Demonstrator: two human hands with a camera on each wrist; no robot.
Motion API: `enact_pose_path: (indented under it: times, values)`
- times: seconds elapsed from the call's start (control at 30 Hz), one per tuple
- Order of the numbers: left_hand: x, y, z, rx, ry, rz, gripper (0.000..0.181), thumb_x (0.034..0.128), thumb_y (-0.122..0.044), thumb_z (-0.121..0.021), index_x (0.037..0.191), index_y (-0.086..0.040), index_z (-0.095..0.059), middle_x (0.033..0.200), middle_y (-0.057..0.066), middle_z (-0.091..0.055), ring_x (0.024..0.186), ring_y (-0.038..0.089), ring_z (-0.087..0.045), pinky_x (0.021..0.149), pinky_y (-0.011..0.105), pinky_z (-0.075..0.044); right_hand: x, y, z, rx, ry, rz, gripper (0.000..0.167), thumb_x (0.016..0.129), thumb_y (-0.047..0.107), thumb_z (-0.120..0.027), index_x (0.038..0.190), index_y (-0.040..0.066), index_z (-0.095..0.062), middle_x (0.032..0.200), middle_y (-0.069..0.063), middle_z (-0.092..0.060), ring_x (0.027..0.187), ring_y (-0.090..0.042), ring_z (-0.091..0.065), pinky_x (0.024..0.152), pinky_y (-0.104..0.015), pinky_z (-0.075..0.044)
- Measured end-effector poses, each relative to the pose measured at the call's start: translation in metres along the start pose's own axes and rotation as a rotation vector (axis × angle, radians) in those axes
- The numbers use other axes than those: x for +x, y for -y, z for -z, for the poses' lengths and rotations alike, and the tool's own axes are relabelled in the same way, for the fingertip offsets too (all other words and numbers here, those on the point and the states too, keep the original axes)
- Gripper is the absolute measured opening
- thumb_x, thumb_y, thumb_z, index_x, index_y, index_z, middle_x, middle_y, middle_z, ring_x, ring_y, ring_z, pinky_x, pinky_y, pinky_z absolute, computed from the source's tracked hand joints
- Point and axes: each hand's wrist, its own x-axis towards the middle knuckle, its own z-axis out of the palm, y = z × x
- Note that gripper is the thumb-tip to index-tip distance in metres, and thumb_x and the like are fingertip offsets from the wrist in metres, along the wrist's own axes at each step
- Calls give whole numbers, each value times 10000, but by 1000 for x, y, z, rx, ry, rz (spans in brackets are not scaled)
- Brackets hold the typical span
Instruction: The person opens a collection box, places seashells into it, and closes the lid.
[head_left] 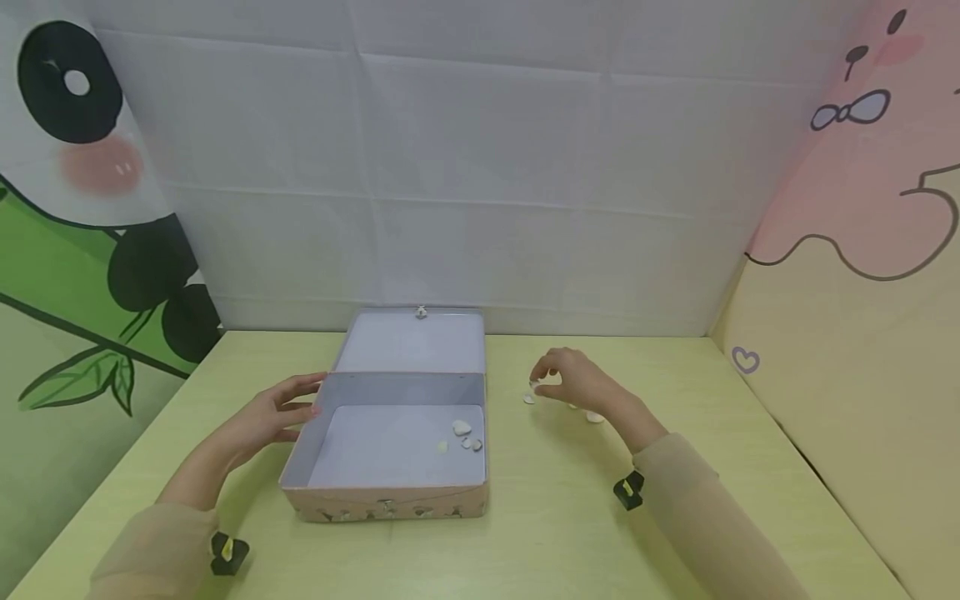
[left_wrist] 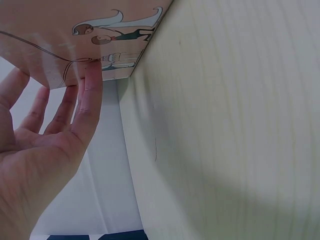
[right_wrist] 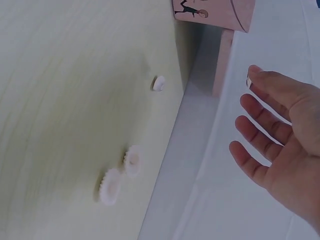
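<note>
Against the spread left hand (head_left: 264, 419) stood a box (head_left: 360, 502). Near the right hand (head_left: 579, 383), pinching a white piece (right_wrist: 248, 81), lay shells (right_wrist: 110, 187).

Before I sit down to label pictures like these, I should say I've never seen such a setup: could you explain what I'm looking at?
There is no machine here, just a person's two bare hands. The wide picture is taken from the person's head, looking forward and down; the other two are taken from the left and right wrists.

On the table stands a box with its lid folded back and a few small pale pieces inside. The left hand touches the box's side. The right hand pinches a tiny whitish object, probably a shell. Three pale shells lie on the table nearby.
</note>
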Motion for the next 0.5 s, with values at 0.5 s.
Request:
enact_pose_path:
  times: [0.5]
  values:
    - [0,0,0,2,5,-1,713,934,-254,-595,1511,-143,-191,1536,212,-179,1348,452,-288,914,484,-493,-4,42,8,-8,-56,83,139,839,170,-717,972,132,-705,956,45,-644,918,-143,-558,839,-327,-482]
